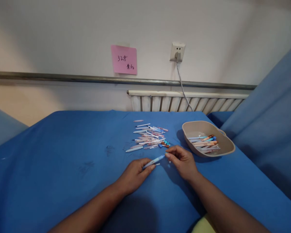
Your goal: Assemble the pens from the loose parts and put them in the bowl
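My left hand (pixel 135 175) is wrapped round a light blue pen (pixel 156 160), which slants up to the right above the table. A thin white stick-like piece (pixel 157 164) pokes out beside the left thumb; its other end is hidden. At the pen's blue upper end, my right hand (pixel 183 162) pinches with thumb and forefinger. Just beyond both hands lies a loose pile of pen parts (pixel 147 136), with pale barrels, white refills and clear pieces. Several small blue, teal and brown clip-like parts (pixel 164 144) sit at the pile's right edge.
A beige bin (pixel 225 147) with several pens (pixel 203 142) in it stands to the right. Blue cloth (pixel 63 161) covers the table. Behind it are a white radiator (pixel 160 102), a wall rail, a socket (pixel 177 51) with a plugged-in cable, and a pink note (pixel 124 60).
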Demonstrator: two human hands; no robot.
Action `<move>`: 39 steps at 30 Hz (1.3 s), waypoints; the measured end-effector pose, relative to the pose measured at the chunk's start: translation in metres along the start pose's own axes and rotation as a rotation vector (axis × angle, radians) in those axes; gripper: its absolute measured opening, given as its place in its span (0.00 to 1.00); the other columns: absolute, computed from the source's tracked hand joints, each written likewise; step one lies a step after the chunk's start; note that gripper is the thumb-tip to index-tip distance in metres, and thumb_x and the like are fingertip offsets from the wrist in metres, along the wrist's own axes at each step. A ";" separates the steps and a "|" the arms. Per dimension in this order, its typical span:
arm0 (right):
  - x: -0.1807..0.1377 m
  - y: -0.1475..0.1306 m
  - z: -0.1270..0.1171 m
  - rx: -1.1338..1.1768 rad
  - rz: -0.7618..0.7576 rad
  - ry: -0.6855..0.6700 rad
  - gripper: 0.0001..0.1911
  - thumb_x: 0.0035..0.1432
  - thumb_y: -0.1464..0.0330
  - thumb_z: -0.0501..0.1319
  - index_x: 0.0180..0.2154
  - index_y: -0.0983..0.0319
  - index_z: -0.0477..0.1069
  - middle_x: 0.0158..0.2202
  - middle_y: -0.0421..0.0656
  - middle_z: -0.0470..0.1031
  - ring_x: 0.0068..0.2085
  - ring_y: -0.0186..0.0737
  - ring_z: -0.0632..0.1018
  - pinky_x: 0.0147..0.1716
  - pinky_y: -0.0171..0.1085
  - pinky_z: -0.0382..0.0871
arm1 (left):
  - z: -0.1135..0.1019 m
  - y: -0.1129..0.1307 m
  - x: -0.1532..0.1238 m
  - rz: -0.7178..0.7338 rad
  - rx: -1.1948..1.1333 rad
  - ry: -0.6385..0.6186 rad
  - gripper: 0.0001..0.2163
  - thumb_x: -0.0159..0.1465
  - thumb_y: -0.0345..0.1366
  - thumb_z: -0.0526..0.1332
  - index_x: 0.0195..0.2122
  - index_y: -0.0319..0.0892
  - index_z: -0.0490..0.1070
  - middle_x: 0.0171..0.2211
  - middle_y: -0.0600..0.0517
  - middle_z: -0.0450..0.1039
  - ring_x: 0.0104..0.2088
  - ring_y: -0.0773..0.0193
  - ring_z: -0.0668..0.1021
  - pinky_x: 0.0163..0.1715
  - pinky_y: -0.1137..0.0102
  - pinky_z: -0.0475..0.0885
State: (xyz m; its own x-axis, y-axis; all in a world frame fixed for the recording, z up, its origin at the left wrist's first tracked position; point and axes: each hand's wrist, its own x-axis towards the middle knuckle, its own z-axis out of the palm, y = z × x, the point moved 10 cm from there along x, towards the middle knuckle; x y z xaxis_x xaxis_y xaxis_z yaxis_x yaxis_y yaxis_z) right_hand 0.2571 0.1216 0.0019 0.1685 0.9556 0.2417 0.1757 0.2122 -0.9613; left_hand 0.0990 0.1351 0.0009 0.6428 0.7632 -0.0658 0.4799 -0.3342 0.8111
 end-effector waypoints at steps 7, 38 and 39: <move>-0.003 -0.004 0.003 0.093 0.071 0.008 0.09 0.50 0.61 0.65 0.30 0.61 0.74 0.22 0.38 0.72 0.25 0.35 0.72 0.27 0.34 0.65 | 0.011 -0.010 -0.001 -0.064 -0.223 -0.074 0.18 0.64 0.49 0.52 0.35 0.39 0.72 0.24 0.56 0.64 0.26 0.67 0.65 0.25 0.75 0.59; -0.002 -0.016 0.010 0.116 0.013 -0.072 0.14 0.54 0.58 0.62 0.27 0.62 0.72 0.21 0.37 0.67 0.24 0.32 0.68 0.25 0.32 0.62 | 0.038 -0.019 -0.006 -0.129 -0.573 -0.272 0.20 0.63 0.52 0.54 0.38 0.37 0.69 0.19 0.58 0.63 0.17 0.74 0.60 0.17 0.77 0.52; -0.002 -0.013 0.010 0.082 0.023 -0.066 0.16 0.53 0.57 0.62 0.23 0.62 0.69 0.18 0.36 0.65 0.22 0.31 0.67 0.23 0.31 0.61 | 0.038 -0.018 -0.006 -0.128 -0.564 -0.274 0.20 0.63 0.51 0.55 0.38 0.37 0.69 0.19 0.58 0.63 0.17 0.74 0.60 0.17 0.77 0.52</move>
State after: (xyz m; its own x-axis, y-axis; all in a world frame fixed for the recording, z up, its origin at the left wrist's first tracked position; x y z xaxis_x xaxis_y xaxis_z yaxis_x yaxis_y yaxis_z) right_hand 0.2447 0.1192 0.0126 0.1073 0.9712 0.2127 0.0923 0.2032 -0.9748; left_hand 0.1092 0.1154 -0.0358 0.7662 0.5838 -0.2685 0.2236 0.1496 0.9631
